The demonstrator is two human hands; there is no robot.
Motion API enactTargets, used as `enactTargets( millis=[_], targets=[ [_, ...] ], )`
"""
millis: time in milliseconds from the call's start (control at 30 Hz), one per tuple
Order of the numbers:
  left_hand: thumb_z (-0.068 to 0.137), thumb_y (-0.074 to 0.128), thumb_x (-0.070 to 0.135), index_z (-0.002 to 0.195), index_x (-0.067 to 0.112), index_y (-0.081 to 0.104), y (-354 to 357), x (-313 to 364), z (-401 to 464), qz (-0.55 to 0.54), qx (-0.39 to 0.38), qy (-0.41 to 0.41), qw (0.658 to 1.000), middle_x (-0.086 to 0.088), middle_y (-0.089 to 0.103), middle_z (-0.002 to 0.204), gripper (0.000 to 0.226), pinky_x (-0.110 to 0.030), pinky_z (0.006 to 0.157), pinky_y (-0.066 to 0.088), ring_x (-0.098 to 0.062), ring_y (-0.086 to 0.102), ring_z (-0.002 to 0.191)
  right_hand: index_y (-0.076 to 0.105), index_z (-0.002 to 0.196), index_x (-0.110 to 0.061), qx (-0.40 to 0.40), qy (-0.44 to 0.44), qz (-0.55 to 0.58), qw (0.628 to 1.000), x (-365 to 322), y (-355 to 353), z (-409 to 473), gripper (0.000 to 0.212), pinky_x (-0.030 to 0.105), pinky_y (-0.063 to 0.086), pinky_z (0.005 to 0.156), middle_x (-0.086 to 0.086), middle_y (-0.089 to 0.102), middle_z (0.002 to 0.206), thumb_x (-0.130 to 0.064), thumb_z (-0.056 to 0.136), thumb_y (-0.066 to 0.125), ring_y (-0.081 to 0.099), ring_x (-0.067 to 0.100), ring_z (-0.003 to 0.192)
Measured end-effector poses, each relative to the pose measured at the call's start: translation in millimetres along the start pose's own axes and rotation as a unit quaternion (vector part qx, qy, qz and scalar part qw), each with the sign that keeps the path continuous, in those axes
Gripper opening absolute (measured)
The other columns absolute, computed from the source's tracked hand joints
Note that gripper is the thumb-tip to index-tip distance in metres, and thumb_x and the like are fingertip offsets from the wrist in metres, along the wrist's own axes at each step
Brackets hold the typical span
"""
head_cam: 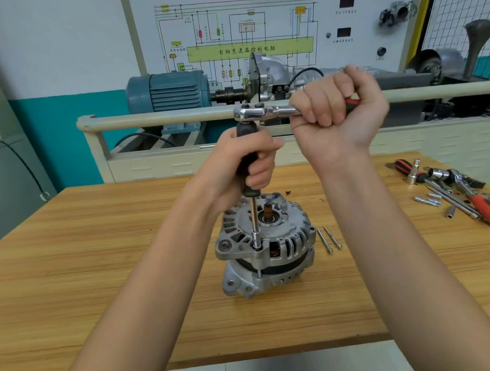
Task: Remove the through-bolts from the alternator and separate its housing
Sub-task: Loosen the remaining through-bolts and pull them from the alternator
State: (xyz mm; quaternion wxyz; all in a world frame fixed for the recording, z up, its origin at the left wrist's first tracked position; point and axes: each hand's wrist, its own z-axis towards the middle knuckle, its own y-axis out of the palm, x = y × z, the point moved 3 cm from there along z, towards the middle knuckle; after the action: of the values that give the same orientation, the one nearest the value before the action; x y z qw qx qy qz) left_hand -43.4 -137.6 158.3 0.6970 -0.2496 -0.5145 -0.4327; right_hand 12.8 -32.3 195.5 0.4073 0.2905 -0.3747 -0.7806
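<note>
Alternator [265,243] mid bolt removal: left hand [247,162] grips the extension handle [248,152], right hand [335,108] wraps the ratchet [263,113]. Two bolts [329,239] out at 3 o'clock; keep cranking next, I'd say.

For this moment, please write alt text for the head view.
Left hand grips a black extension handle standing on the alternator, while the right hand holds the ratchet on top. Two removed bolts lie beside it on the wooden table.
</note>
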Motion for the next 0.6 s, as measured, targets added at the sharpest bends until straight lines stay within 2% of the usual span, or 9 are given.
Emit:
enactTargets(
  millis=[67,133,267,367,433,500,600],
  targets=[
    [0.077,0.056,0.010,0.044,0.017,0.040,4,-1,1,-0.026,-0.041,-0.027,0.998,0.006,0.029,0.035,0.037,-0.014,0.034,0.020,-0.005,0.022,0.028,0.039,0.042,-0.012,0.028,0.028,0.053,0.998,0,-6,7,0.051,0.018,0.018,0.038,-0.003,0.022,0.031,-0.017,0.093,0.033,0.021,0.011,0.027],
    [0.079,0.052,0.012,0.042,0.017,0.037,6,-3,2,-0.025,-0.027,-0.041,0.998,0.007,0.026,0.034,0.041,-0.013,0.034,0.016,-0.004,0.019,0.026,0.039,0.042,-0.013,0.028,0.014,0.054,0.998,0,-6,6,0.052,0.019,0.018,0.038,-0.004,0.023,0.031,-0.017,0.094,0.032,0.021,0.011,0.027],
    [0.088,0.049,0.004,0.040,0.020,0.035,7,-6,2,0.033,0.098,-0.009,0.995,0.006,0.024,0.035,0.053,-0.013,0.037,0.015,-0.008,0.016,0.028,0.040,0.044,-0.013,-0.039,-0.085,-0.041,0.995,1,3,-14,0.046,0.021,0.020,0.040,-0.004,0.024,0.033,-0.012,0.090,0.034,0.015,0.013,0.033],
    [0.086,0.050,0.000,0.047,0.017,0.034,10,-7,3,0.061,0.222,0.014,0.973,0.006,0.026,0.036,0.045,-0.014,0.037,0.017,-0.009,0.016,0.030,0.043,0.045,-0.013,-0.109,-0.171,-0.140,0.969,9,14,-33,0.047,0.024,0.020,0.043,-0.004,0.026,0.034,-0.009,0.091,0.032,0.017,0.012,0.034],
    [0.084,0.052,-0.001,0.052,0.016,0.033,12,-8,4,0.075,0.278,0.026,0.957,0.006,0.026,0.038,0.041,-0.015,0.037,0.018,-0.010,0.018,0.032,0.044,0.047,-0.013,-0.135,-0.224,-0.187,0.947,16,21,-41,0.042,0.025,0.018,0.043,-0.005,0.028,0.035,-0.006,0.087,0.033,0.019,0.010,0.034],
    [0.082,0.053,-0.001,0.053,0.016,0.033,12,-8,4,0.088,0.291,0.029,0.952,0.005,0.027,0.039,0.040,-0.015,0.037,0.019,-0.011,0.019,0.033,0.045,0.048,-0.014,-0.143,-0.240,-0.208,0.937,18,23,-42,0.040,0.025,0.017,0.043,-0.006,0.029,0.036,-0.004,0.085,0.033,0.020,0.009,0.034],
    [0.081,0.057,-0.001,0.052,0.017,0.035,8,-6,2,0.089,0.230,0.013,0.969,0.006,0.028,0.039,0.040,-0.018,0.038,0.019,-0.011,0.020,0.035,0.043,0.044,-0.013,-0.116,-0.164,-0.174,0.964,6,21,-28,0.047,0.023,0.019,0.042,-0.004,0.025,0.034,-0.009,0.090,0.034,0.018,0.011,0.033]
  ],
)
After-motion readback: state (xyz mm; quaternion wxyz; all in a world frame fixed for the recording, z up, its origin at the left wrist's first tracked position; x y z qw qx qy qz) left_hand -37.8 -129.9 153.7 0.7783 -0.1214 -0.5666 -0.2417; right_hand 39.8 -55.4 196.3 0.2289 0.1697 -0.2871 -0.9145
